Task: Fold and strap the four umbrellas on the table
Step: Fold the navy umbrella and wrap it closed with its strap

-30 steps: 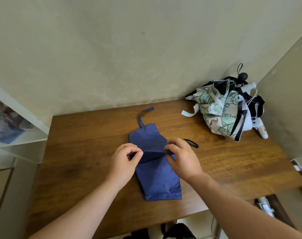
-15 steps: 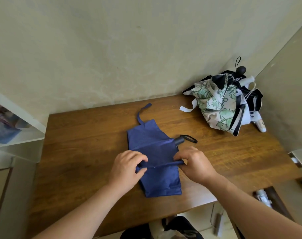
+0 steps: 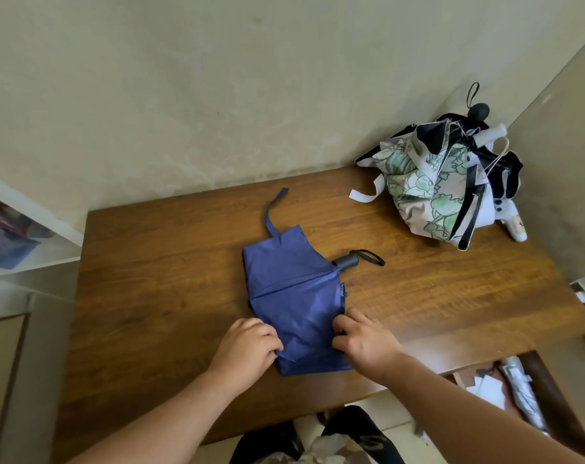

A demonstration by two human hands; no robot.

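Note:
A blue umbrella [image 3: 292, 296] lies flat in the middle of the wooden table [image 3: 157, 283]. Its blue strap [image 3: 273, 212] trails toward the wall, and its dark handle [image 3: 346, 261] with a black loop sticks out on the right. My left hand [image 3: 247, 349] pinches the fabric's left edge near the front end. My right hand [image 3: 363, 341] pinches the right edge opposite it. A heap of other umbrellas [image 3: 441, 182], floral, black and white, sits unfolded in the back right corner.
Walls close off the table at the back and on the right. A white shelf [image 3: 26, 236] stands to the left. Below the table's right front, an open drawer [image 3: 518, 393] holds papers and a wrapped object.
Both hands have slid along the blue fabric toward me, from the middle of the canopy to its front end. The dark handle is now uncovered.

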